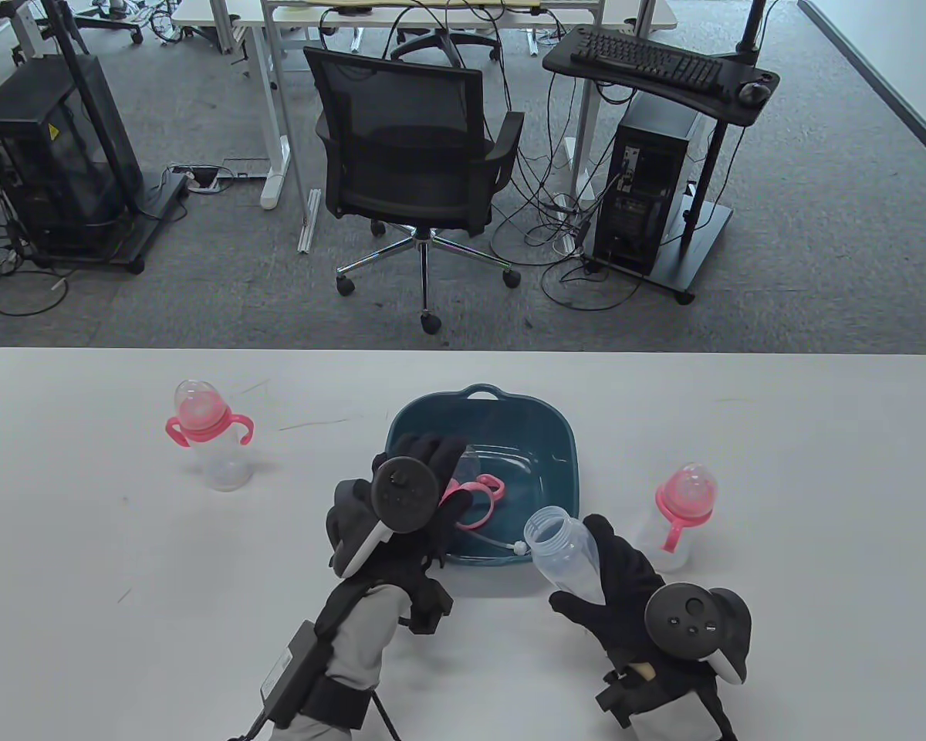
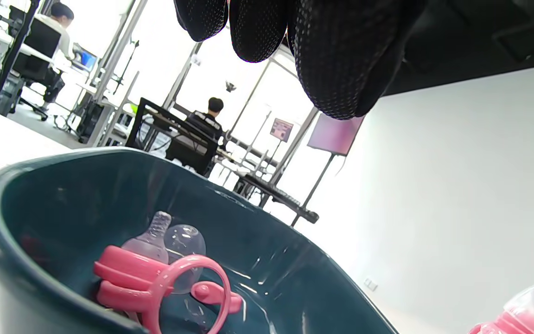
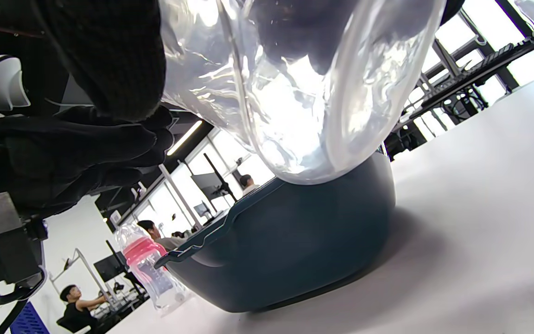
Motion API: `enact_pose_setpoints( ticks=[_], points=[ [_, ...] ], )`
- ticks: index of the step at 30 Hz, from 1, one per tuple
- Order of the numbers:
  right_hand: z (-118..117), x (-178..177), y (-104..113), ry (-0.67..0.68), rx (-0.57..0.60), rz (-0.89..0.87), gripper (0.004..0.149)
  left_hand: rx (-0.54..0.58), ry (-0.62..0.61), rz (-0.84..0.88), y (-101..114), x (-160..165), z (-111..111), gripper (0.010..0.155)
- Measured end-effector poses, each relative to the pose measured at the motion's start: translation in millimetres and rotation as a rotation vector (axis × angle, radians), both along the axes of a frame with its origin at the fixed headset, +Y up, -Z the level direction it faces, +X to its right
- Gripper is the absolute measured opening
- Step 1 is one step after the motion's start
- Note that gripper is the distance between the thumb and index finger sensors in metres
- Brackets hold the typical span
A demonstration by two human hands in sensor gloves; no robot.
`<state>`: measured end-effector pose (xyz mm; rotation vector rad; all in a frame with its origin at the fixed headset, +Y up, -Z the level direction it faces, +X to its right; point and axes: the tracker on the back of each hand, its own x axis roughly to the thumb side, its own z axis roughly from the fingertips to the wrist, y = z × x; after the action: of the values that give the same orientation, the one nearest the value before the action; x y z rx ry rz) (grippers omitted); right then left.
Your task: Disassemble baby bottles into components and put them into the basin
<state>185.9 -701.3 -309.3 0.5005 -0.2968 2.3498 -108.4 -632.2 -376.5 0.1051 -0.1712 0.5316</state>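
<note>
Clear plastic bottle body [image 1: 562, 553] is what we are gripping in our right hand [image 1: 633, 602] beside the teal basin [image 1: 555, 432]; our left hand [image 1: 413, 502], fingers relaxed, is hovering over the pink collar [image 2: 155, 278] inside.

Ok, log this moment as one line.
left hand: open over basin | right hand: holds clear bottle body | pink handle ring: in basin

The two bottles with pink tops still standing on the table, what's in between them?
In the table view, the blue basin sits between the left bottle and the right bottle. The left hand hovers over it.
</note>
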Motion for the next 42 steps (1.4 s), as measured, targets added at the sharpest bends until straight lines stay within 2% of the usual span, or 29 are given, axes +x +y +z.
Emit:
enact_pose_setpoints(
  ticks=[8,14,17,28,35,42],
  points=[
    [0,0,0,-0.005,0.000,0.009,0.093,0.034,0.041,0.000,-11,-34,25,0.069],
    [0,-1,-1,-0.007,0.001,0.016,0.093,0.070,0.064,-0.013,-32,-61,46,0.071],
    [0,-1,-2,-0.010,-0.005,0.026,0.093,0.053,0.081,-0.025,-45,-73,52,0.072],
    [-1,-1,-3,-0.027,-0.012,0.056,0.093,-0.049,0.124,0.012,-86,-100,49,0.073],
    [-1,-2,-3,-0.052,-0.011,0.069,0.093,-0.075,0.143,-0.015,-93,-104,50,0.073],
    [2,-5,11,-0.106,0.036,0.073,0.093,-0.102,0.164,0.012,-93,-113,46,0.074]
  ],
)
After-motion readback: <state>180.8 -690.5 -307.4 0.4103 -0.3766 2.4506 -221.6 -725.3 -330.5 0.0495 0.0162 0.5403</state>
